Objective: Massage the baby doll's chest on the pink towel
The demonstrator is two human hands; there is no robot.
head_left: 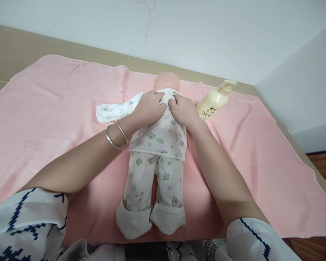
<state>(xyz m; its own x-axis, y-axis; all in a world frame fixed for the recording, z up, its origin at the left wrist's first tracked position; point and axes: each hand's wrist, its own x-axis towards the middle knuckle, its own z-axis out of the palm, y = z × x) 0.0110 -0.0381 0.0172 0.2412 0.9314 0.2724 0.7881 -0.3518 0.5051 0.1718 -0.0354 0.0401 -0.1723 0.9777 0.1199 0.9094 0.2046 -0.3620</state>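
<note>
A baby doll [167,81] lies lengthwise before me on a pink blanket, its bare round head at the far end and no face showing. It is dressed in a white printed top [163,139] and matching trousers [165,177] with turned-up cuffs. On the upper part of the top, at the left shoulder side, rests my left hand [151,107], thumb apart from the bent fingers. My right hand [184,111] lies on the opposite side, its thumb pointing toward the other thumb. Both touch the cloth without visibly pinching it. The left sleeve [110,112] stretches out sideways.
A pale yellow pump bottle [213,101] leans or lies tilted just right of the doll. The pink blanket [57,119] covers most of the wooden table [21,43]. White walls [195,32] stand behind and to the right.
</note>
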